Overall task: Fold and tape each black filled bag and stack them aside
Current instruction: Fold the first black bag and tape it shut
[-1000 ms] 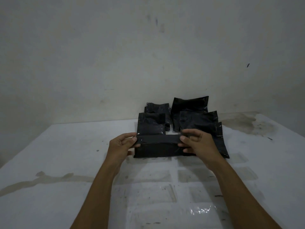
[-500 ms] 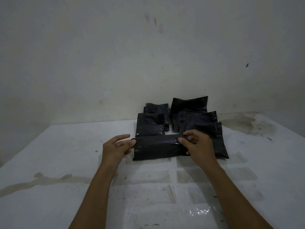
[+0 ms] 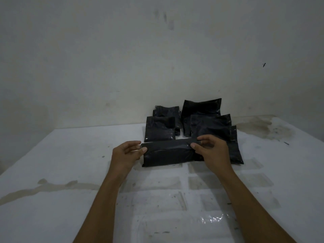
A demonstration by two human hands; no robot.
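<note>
Fingers of both hands sit at the two ends of the folded black bag point(image 3: 166, 154), which lies flat on the white table point(image 3: 61, 172), long side running left to right, just in front of me. On my left hand point(image 3: 125, 155) the thumb tip presses against the bag's left end while the other fingers reach out fairly straight above it, curled round nothing. On my right hand point(image 3: 210, 151) the thumb and forefinger pinch the far right corner of the bag, the rest of the fingers loosely bent behind them.

Beyond the bag, toward the wall point(image 3: 122, 58), more black filled bags wait. A small one point(image 3: 159, 128) lies just behind the left half of my bag, with another small one point(image 3: 167, 111) leaning farther back. To the right a taller group point(image 3: 206, 118) stands overlapped near the wall, and my right hand covers part of the nearest of them, so I cannot tell whether it touches my bag.

Brown stains point(image 3: 259, 127) mark the far right of the table, a pale streak point(image 3: 43, 187) runs near left, and clear plastic point(image 3: 210, 220) glints close to me.
</note>
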